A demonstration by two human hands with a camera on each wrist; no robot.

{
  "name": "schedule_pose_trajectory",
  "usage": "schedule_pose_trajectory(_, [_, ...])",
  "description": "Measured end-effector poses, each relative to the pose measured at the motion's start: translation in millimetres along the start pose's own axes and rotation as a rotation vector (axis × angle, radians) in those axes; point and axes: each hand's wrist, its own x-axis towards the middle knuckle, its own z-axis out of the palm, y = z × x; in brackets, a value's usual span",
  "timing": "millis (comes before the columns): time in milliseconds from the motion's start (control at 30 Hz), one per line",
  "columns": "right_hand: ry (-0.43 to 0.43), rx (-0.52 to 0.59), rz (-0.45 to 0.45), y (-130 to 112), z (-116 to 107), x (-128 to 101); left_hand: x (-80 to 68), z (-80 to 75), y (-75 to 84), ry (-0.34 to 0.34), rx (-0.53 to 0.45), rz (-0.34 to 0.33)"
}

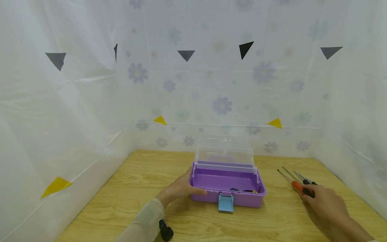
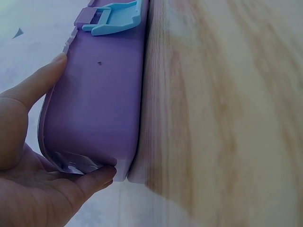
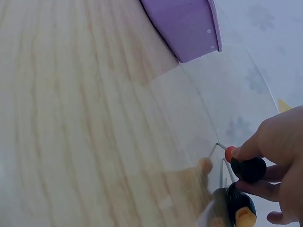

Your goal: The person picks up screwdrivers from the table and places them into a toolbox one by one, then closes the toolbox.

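Note:
A purple toolbox (image 1: pixel 205 196) stands on the table, its clear lid (image 1: pixel 225 149) raised at the back and its light blue latch (image 1: pixel 225 203) hanging down in front. My left hand (image 1: pixel 179 187) grips the box's left end, the thumb along the front rim and the fingers against the end wall (image 2: pixel 94 179). Over to the right, my right hand (image 1: pixel 328 204) pinches the black end of an orange-and-black screwdriver (image 1: pixel 297 186). Its shaft points away toward the back. In the right wrist view, thumb and fingers close about its handle (image 3: pixel 250 169).
Other screwdrivers with black handles (image 1: pixel 306 182) lie just beyond my right hand. Dark items, one with a yellow part (image 1: pixel 255 191), show low inside the box. Pale flowered sheeting (image 1: pixel 193 87) walls the wooden table (image 1: pixel 145 168) at the back and sides.

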Motion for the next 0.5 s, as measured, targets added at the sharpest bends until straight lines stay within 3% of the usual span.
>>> schedule_pose_trajectory(300, [0.02,0.121,0.0,10,-11,2,-1.7,-0.5,1.6,0.008,0.021,-0.02])
schedule_pose_trajectory(500, [-0.03,0.221,0.073,20,-17,4,-2.7,-0.6,2.9,0.01,0.04,-0.031])
